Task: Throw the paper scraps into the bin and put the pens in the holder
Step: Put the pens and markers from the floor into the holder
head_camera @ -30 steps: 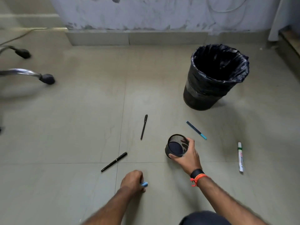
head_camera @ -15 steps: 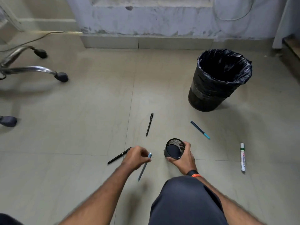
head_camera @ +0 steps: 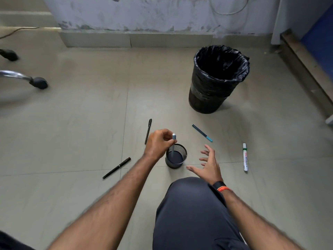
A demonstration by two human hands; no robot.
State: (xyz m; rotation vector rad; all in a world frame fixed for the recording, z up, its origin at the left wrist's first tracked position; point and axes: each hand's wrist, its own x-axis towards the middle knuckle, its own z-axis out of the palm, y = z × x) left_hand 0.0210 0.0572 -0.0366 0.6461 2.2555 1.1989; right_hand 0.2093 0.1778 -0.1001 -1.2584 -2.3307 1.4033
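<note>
A black mesh pen holder (head_camera: pixel 176 163) stands on the floor in front of my knee. My left hand (head_camera: pixel 158 143) pinches a light blue pen (head_camera: pixel 173 144) upright, its lower end inside the holder. My right hand (head_camera: pixel 209 164) hovers open just right of the holder, apart from it. On the tiles lie two black pens (head_camera: pixel 148 131) (head_camera: pixel 116 167), a dark blue pen with a teal cap (head_camera: pixel 202 132) and a white marker with a green cap (head_camera: pixel 244 156). The bin (head_camera: pixel 219 78), lined with a black bag, stands beyond them. No paper scraps show.
An office chair's chrome legs and castors (head_camera: pixel 38 83) reach in at the far left. A wall base (head_camera: pixel 135 39) runs across the back and a wooden ledge (head_camera: pixel 306 69) along the right. My bent knee (head_camera: pixel 194 210) fills the lower middle.
My left hand lifted the light blue pen off the floor and brought it over into the holder. My right hand let go of the holder and spread open beside it.
</note>
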